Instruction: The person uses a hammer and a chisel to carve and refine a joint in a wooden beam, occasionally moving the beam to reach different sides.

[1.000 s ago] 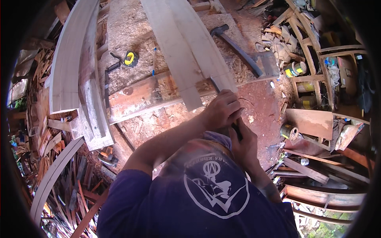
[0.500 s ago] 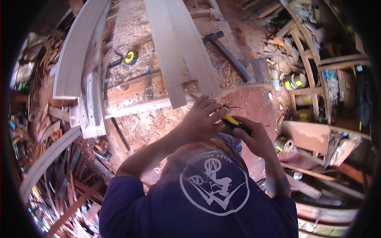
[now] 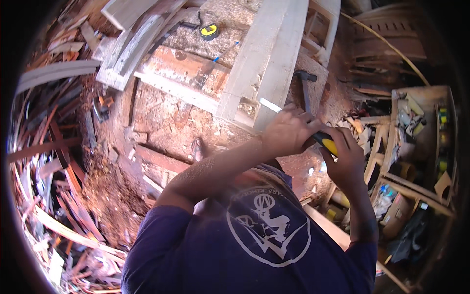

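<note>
1 head view looks steeply down from above the person, close over the shirt point(image 3: 264, 245) and both forearms, which enter from the lower edge. It faces forward onto the bench point(image 3: 196, 83) and planks point(image 3: 274, 54). Fisheye bending curves edges near the dark rim.

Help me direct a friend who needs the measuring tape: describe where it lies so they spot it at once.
Start at the long pale planks running up the sawdust-covered workbench. Just left of them, near the bench's far end, lies the tape measure. It is the only small round yellow-and-black thing there, unlike the dark hammer right of the planks.
</note>
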`<state>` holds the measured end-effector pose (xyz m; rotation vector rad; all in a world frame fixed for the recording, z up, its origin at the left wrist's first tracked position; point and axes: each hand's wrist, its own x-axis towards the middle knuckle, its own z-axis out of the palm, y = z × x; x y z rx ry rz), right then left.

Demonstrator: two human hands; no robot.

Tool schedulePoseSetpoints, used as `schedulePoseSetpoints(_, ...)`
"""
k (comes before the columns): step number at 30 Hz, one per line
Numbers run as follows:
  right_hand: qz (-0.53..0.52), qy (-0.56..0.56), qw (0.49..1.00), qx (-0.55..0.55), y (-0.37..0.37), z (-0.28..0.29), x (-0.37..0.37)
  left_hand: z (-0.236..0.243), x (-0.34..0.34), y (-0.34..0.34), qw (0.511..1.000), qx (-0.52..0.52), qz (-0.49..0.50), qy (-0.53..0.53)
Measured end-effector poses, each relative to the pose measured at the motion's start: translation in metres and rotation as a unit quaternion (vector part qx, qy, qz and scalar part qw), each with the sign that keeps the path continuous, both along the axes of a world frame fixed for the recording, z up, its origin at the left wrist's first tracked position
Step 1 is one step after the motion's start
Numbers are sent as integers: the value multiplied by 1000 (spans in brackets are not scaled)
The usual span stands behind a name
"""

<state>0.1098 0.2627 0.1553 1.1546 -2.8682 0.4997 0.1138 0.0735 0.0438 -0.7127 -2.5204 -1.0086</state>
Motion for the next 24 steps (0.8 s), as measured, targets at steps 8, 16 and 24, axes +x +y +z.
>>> schedulePoseSetpoints(8,45,-144,989,-1,-4,15,-48,-18,-7,17,987,65,141,52)
schedulePoseSetpoints(16,171,83,980,59,13,-5,-70,-21,-22,12,981,25,148,-125)
schedulePoseSetpoints(24,-170,-225,953,-107,62,-147,-83,-38,-22,15,958,110,251,82)
